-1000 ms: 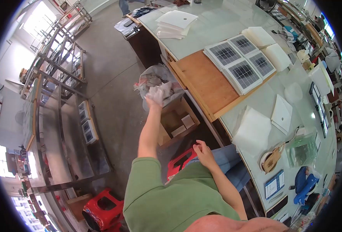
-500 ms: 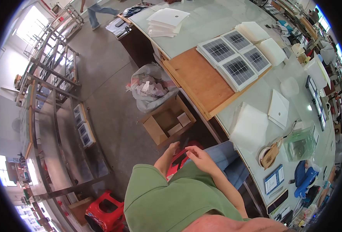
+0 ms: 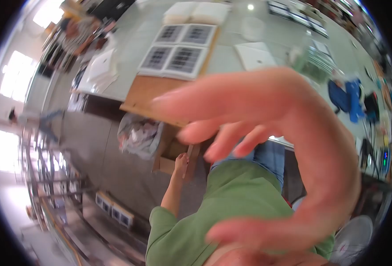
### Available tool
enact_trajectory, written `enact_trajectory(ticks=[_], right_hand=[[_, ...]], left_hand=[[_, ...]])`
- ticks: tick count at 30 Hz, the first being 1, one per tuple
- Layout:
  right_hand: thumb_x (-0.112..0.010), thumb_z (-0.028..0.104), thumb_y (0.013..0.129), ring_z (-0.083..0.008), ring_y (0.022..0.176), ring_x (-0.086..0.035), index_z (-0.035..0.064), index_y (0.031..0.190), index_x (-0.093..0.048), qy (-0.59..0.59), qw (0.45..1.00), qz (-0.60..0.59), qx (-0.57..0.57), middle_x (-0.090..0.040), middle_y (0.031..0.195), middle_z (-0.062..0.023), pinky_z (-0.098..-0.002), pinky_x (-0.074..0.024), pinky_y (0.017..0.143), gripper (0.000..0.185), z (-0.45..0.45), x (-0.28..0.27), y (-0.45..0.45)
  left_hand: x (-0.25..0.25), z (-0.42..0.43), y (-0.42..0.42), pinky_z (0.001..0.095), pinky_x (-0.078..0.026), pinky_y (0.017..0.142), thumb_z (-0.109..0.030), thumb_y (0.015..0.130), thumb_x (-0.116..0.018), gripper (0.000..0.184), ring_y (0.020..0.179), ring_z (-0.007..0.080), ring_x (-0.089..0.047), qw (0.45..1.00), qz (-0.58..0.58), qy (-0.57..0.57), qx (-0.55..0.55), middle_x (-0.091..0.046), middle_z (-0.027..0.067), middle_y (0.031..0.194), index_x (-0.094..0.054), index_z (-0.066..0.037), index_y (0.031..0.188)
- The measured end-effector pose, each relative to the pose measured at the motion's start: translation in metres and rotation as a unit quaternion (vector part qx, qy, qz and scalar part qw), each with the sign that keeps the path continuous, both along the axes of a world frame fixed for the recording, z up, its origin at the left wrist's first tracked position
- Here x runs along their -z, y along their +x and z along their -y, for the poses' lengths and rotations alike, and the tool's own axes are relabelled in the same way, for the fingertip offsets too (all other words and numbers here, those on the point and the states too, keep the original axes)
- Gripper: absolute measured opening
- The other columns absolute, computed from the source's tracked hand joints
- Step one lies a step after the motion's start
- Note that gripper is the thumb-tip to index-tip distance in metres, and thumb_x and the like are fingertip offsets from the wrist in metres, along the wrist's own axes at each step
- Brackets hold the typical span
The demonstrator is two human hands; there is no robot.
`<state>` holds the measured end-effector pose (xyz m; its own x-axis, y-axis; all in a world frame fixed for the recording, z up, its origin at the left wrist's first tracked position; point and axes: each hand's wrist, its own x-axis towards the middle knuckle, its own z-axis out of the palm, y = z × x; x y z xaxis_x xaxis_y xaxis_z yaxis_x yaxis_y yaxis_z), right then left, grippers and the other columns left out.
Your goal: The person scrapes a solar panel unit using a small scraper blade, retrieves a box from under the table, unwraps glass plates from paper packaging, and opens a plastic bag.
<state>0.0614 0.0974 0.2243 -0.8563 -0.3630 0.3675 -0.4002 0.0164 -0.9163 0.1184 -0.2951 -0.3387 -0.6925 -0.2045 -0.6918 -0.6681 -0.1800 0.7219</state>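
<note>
My right hand [image 3: 271, 111] is very large and blurred close to the camera, its fingers apart and curved, with nothing between fingers and thumb. Lower down at the left, my left hand [image 3: 182, 162] is closed at the edge of an open cardboard box [image 3: 166, 165], seemingly gripping its flap. Beside the box lies a grey sack [image 3: 138, 137] with crumpled material inside. Above them on the table [image 3: 136, 35], small solar panels [image 3: 182, 57] stand in stacks on a wooden board [image 3: 149, 95].
White sheets [image 3: 100, 68] lie at the table's left, and a white stack [image 3: 256, 55] sits behind my right hand. A blue pouch [image 3: 354, 99] is at the right. Another person [image 3: 78, 35] is at the far left end of the table. Metal racks [image 3: 50, 177] stand at the left.
The view has swung round. My right hand has risen from my lap to near the camera. My left hand has left the sack, passed by my lap and come to the box.
</note>
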Motion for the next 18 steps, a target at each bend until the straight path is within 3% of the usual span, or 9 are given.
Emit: enact_trajectory(ticks=[1,2,5,6,9,10,12,14,18], right_hand=[[-0.073,0.022,0.062,-0.0167,0.090,-0.060,-0.0013,0.116,-0.054,0.006,1.000,0.000,0.024,-0.064,0.099,-0.0095,-0.0317,-0.0464,0.078,0.061,-0.010,-0.002,0.010],[-0.072,0.021,0.063,-0.0166,0.090,-0.060,-0.0012,0.116,-0.055,0.013,0.999,0.002,0.044,-0.064,0.099,-0.0095,-0.0314,-0.0465,0.078,0.060,-0.014,-0.005,0.019],[-0.071,0.020,0.065,-0.0164,0.090,-0.060,-0.0009,0.115,-0.055,0.043,0.996,0.000,0.082,-0.064,0.100,-0.0094,-0.0307,-0.0469,0.077,0.057,-0.010,-0.018,0.037],[-0.070,0.019,0.065,-0.0163,0.090,-0.060,-0.0009,0.115,-0.055,0.052,0.994,0.000,0.093,-0.064,0.100,-0.0094,-0.0305,-0.0471,0.077,0.056,-0.006,-0.022,0.041],[-0.069,0.018,0.067,-0.0160,0.089,-0.060,-0.0006,0.114,-0.055,0.068,0.989,0.000,0.129,-0.063,0.100,-0.0093,-0.0298,-0.0474,0.076,0.052,0.007,-0.029,0.050],[-0.068,0.017,0.068,-0.0159,0.089,-0.060,-0.0005,0.114,-0.055,0.071,0.986,0.003,0.148,-0.063,0.100,-0.0093,-0.0296,-0.0476,0.076,0.051,0.008,-0.030,0.054],[-0.067,0.017,0.069,-0.0157,0.089,-0.060,-0.0004,0.113,-0.056,0.072,0.979,0.013,0.188,-0.063,0.100,-0.0092,-0.0291,-0.0478,0.075,0.049,0.001,-0.030,0.064],[-0.066,0.016,0.070,-0.0155,0.089,-0.060,-0.0002,0.113,-0.056,0.064,0.973,0.026,0.222,-0.063,0.100,-0.0092,-0.0287,-0.0481,0.075,0.047,-0.014,-0.027,0.074],[-0.065,0.014,0.073,-0.0152,0.088,-0.060,0.0001,0.112,-0.056,0.042,0.974,0.039,0.220,-0.063,0.100,-0.0091,-0.0278,-0.0486,0.074,0.042,-0.064,-0.014,0.087]], left_hand=[[-0.031,-0.021,-0.006,0.0247,-0.040,0.053,-0.027,0.088,-0.056,0.030,0.070,0.0077,-0.054,0.996,0.016,-0.065,0.060,-0.058,0.0023,0.079,-0.060,-0.003,0.106],[-0.010,-0.021,-0.012,0.0277,-0.046,0.066,-0.029,0.090,-0.055,0.037,0.085,0.0125,-0.059,0.968,-0.109,-0.141,0.177,-0.064,0.0077,0.091,-0.057,0.000,0.113],[0.009,-0.054,-0.028,0.0410,-0.044,0.081,-0.037,0.095,-0.043,0.033,0.083,0.0226,-0.055,0.917,-0.127,-0.115,0.361,-0.059,0.0100,0.088,-0.059,-0.008,0.093],[-0.022,-0.074,-0.028,0.0373,-0.044,0.082,-0.033,0.094,-0.045,0.030,0.086,0.0204,-0.055,0.906,-0.132,-0.089,0.392,-0.059,0.0091,0.091,-0.058,-0.006,0.098],[-0.225,-0.142,-0.025,0.0263,-0.045,0.085,-0.018,0.093,-0.050,0.027,0.098,0.0138,-0.057,0.862,-0.140,-0.021,0.488,-0.061,0.0066,0.101,-0.057,-0.001,0.112],[-0.276,-0.159,-0.034,0.0269,-0.039,0.095,-0.018,0.096,-0.046,0.034,0.110,0.0145,-0.052,0.825,-0.116,0.036,0.552,-0.059,0.0094,0.115,-0.049,0.001,0.125],[-0.325,-0.179,-0.045,0.0309,-0.042,0.092,-0.029,0.094,-0.051,0.045,0.111,0.0182,-0.054,0.766,-0.131,-0.003,0.630,-0.058,0.0150,0.119,-0.047,0.001,0.128],[-0.368,-0.197,-0.052,0.0297,-0.041,0.094,-0.019,0.095,-0.047,0.037,0.112,0.0167,-0.052,0.740,-0.183,0.035,0.646,-0.057,0.0105,0.120,-0.047,0.000,0.127],[-0.405,-0.224,-0.068,0.0298,-0.039,0.095,-0.012,0.094,-0.046,0.032,0.111,0.0156,-0.051,0.769,-0.209,0.021,0.603,-0.058,0.0089,0.116,-0.050,0.002,0.123]])
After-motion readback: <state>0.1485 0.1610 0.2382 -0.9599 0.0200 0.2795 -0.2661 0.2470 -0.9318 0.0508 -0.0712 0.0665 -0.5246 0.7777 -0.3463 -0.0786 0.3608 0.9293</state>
